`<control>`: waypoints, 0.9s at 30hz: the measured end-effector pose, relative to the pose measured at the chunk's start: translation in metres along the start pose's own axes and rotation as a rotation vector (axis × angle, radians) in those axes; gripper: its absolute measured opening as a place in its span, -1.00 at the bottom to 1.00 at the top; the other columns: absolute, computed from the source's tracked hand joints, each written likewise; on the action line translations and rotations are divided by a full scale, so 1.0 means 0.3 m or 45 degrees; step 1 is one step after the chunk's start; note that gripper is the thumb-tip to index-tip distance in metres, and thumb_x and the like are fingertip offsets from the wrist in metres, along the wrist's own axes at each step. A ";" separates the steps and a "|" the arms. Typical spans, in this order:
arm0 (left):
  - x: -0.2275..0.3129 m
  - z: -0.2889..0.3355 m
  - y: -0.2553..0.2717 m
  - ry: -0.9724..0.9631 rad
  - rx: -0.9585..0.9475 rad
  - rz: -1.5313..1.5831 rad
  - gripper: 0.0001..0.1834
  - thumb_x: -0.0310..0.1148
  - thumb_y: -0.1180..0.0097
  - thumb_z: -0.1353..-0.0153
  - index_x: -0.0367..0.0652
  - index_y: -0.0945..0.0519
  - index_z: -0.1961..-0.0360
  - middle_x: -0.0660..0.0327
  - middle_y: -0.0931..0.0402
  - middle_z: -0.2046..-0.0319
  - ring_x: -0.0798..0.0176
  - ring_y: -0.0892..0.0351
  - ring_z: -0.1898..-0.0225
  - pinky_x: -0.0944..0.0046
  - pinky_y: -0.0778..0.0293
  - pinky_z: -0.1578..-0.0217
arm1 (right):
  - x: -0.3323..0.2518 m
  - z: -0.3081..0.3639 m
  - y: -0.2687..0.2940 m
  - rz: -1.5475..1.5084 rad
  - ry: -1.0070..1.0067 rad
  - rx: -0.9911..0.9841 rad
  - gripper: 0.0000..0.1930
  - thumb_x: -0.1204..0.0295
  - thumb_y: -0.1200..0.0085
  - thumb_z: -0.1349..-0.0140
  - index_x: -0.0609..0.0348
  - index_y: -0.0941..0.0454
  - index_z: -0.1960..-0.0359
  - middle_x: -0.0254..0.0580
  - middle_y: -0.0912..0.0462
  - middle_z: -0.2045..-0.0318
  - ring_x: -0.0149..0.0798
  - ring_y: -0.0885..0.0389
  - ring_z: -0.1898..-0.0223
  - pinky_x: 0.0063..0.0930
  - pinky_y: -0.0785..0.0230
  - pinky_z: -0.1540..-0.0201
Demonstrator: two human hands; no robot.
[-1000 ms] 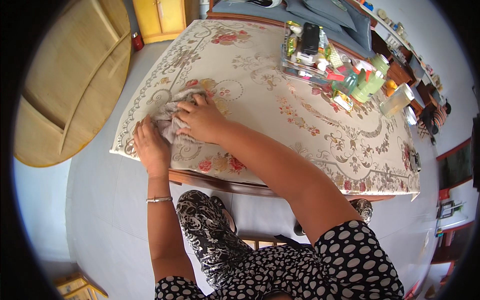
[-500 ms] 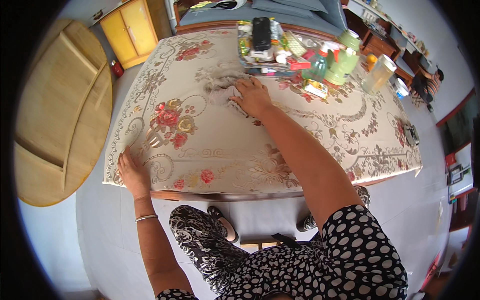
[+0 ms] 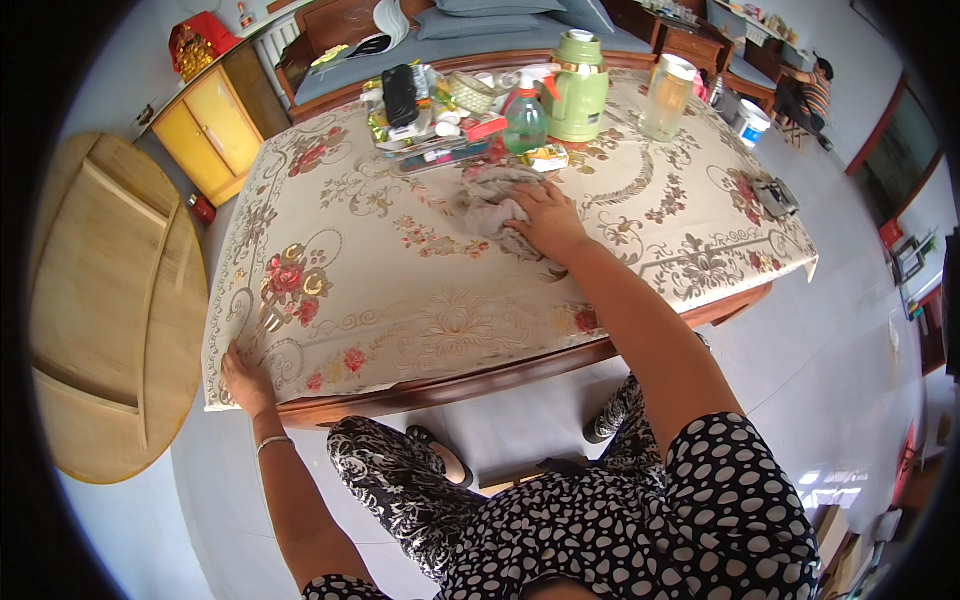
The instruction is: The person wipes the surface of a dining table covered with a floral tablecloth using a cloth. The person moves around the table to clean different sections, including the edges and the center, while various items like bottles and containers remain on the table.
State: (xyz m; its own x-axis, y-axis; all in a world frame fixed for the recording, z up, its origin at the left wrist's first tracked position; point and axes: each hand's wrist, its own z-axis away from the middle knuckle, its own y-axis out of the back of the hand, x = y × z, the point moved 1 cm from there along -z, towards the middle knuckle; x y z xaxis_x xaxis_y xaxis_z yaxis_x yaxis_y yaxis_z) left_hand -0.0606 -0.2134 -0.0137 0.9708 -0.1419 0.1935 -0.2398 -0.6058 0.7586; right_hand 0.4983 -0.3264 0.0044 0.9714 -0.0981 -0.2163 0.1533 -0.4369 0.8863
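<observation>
While left hand (image 3: 248,380) rests unclenched by near-left corner of tablecloth (image 3: 370,275), right hand (image 3: 550,222) grasps bunched rag (image 3: 492,202); likely soft, light, best held mid-bunch.

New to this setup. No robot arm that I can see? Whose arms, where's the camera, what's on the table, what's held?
Right, no robot: these are a person's two bare hands. The view comes from the left of two fisheye cameras worn on the person's head, looking down, so straight edges bend near the rim.

The right hand lies on a bunched grey fabric rag; whether it grips or only presses, I can't tell. The left hand rests near the left corner of a cream, floral-patterned tablecloth, with nothing visible in it.

Farther back stand a crowded clear tray, a green spray bottle with a red-and-white nozzle, a light-green vacuum flask and a clear jar with a white lid.
</observation>
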 end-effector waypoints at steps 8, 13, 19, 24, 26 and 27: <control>-0.023 -0.004 -0.018 -0.014 0.037 0.072 -0.64 -0.49 0.17 -0.21 -0.26 -0.45 -0.03 -0.03 -0.49 0.08 -0.12 -0.39 -0.01 -0.01 -0.31 -0.04 | 0.447 0.367 0.236 0.187 -0.148 0.235 -0.50 0.08 -0.13 -0.15 -0.03 -0.43 -0.10 -0.28 -0.42 -0.14 0.05 -0.27 -0.19 -0.08 -0.21 -0.17; -0.023 -0.006 -0.028 -0.036 0.021 0.029 -0.65 -0.44 0.16 -0.24 -0.26 -0.44 -0.04 -0.04 -0.48 0.05 -0.13 -0.39 -0.02 -0.01 -0.31 -0.04 | 0.789 0.595 0.394 0.555 -0.480 0.121 -0.42 -0.06 -0.01 -0.18 0.05 -0.41 -0.12 -0.20 -0.40 -0.15 0.02 -0.25 -0.19 -0.18 -0.14 -0.24; 0.027 -0.007 -0.008 -0.004 -0.008 -0.069 -0.66 -0.38 0.13 -0.25 -0.19 -0.45 -0.03 -0.03 -0.49 0.07 -0.13 -0.42 0.00 -0.03 -0.34 0.00 | 0.690 0.607 0.382 0.655 -0.662 0.116 -0.36 -0.18 0.06 -0.17 -0.05 -0.38 -0.16 -0.26 -0.31 -0.23 0.05 -0.11 -0.28 -0.01 -0.01 -0.31; 0.005 -0.006 -0.010 0.002 -0.011 -0.087 -0.64 -0.44 0.15 -0.23 -0.10 -0.43 -0.06 0.04 -0.47 0.01 -0.10 -0.41 -0.01 -0.03 -0.34 -0.03 | 0.235 0.475 0.298 0.139 -0.014 0.076 -0.38 -0.14 -0.17 -0.01 -0.20 -0.43 -0.09 -0.19 -0.32 -0.23 0.21 -0.15 -0.26 0.14 0.03 -0.27; 0.003 -0.002 -0.010 0.007 0.000 -0.081 -0.63 -0.44 0.16 -0.23 -0.08 -0.43 -0.07 0.06 -0.47 0.01 -0.09 -0.41 -0.02 -0.02 -0.33 -0.04 | 0.015 0.416 0.291 0.077 -0.065 -0.169 -0.35 -0.03 -0.25 0.01 -0.21 -0.39 -0.15 -0.17 -0.23 -0.29 0.20 -0.04 -0.33 0.11 0.09 -0.31; 0.011 -0.002 -0.012 0.008 0.007 -0.070 -0.63 -0.45 0.16 -0.23 -0.08 -0.43 -0.07 0.06 -0.47 0.01 -0.09 -0.40 -0.03 -0.02 -0.33 -0.04 | -0.073 0.389 0.285 0.058 -0.004 -0.210 -0.32 -0.09 -0.23 0.03 -0.16 -0.39 -0.15 -0.13 -0.22 -0.29 0.20 -0.05 -0.32 0.09 0.11 -0.32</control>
State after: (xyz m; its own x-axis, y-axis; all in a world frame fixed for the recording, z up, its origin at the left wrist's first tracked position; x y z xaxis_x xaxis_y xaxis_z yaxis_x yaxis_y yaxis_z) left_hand -0.0567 -0.2113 -0.0156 0.9823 -0.1036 0.1558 -0.1863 -0.6169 0.7647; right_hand 0.4690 -0.4661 0.0371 0.9774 -0.1174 -0.1756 0.1371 -0.2796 0.9503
